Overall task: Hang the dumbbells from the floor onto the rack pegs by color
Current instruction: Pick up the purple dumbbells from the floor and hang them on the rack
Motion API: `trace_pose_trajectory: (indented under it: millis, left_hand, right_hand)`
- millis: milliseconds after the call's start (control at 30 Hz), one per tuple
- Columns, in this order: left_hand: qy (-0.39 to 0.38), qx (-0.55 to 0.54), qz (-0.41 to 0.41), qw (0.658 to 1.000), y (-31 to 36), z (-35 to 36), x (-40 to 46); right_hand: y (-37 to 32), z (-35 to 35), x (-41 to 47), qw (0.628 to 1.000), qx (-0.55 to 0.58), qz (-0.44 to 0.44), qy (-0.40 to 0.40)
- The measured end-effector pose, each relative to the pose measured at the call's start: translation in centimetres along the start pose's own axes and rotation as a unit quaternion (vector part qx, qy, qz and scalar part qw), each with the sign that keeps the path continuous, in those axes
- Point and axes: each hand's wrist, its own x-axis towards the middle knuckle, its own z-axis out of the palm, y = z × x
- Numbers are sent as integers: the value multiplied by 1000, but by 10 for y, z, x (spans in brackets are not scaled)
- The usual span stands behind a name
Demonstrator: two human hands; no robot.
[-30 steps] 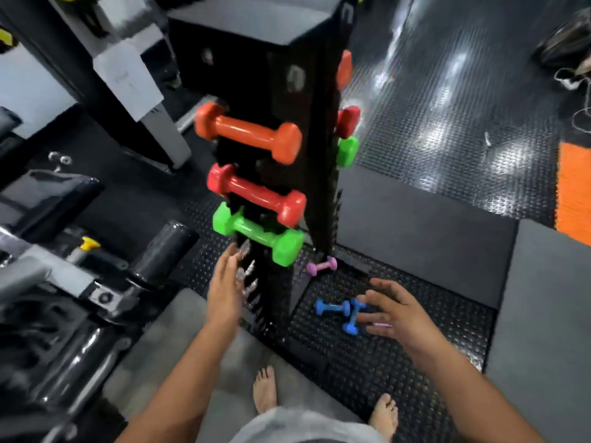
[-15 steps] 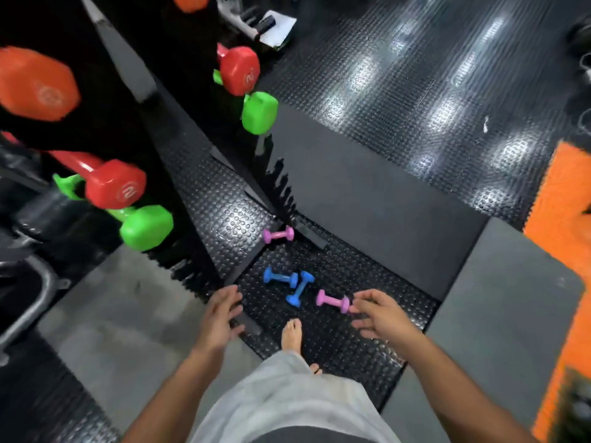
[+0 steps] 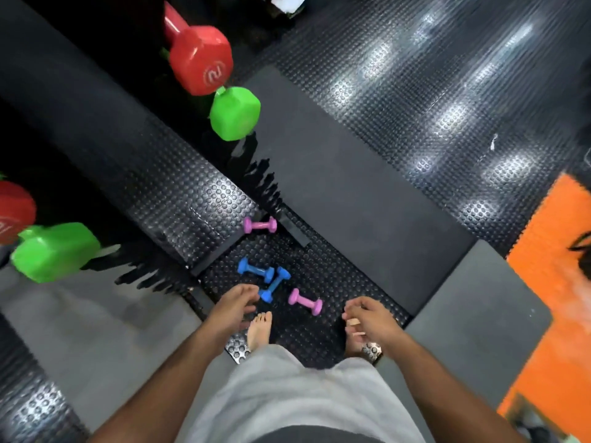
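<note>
Left hand (image 3: 235, 306) low at 6 o'clock, fingers loosely curled, grasping nothing. Right hand (image 3: 367, 319) at 5 o'clock, fingers half-curled, also empty.

Nearest blue dumbbell (image 3: 274, 284) just beyond the left fingers toward 1 o'clock, long axis running 1 to 7; second blue dumbbell (image 3: 256, 270) touching it, axis roughly 10 to 4. Left hand nearer, probably the picker.

Pink dumbbell (image 3: 305, 301) between the hands, lying 10 to 4, near the right fingers.

Second pink dumbbell (image 3: 260, 225) farther at 12, lying crosswise.

All small, smooth-coated, hex-ended, on studded black rubber floor (image 3: 319, 276).

Farther off: glossy green dumbbell (image 3: 235, 113) and red dumbbell (image 3: 200, 57) hung on the rack.
</note>
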Motion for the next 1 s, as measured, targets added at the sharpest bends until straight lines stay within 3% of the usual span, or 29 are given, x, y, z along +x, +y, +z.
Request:
trace_pose_trajectory:
  millis: [333,600,833,1000]
  left_hand:
    - [139,-118,-40,982,-53,97,44]
    - [168,-151,-86,970,-151,180,156]
    - [155,-76,-31,985,-257,211,334]
    - [181,34,1,983,-314,212,469]
  right_hand:
    - [12,-61,120,976,-182,-9,-122]
    - [88,-59,262,967,-200,66,-144]
    - [190,6,413,963,-197,118,-137]
    - [249,64,512,950,-258,82,-153]
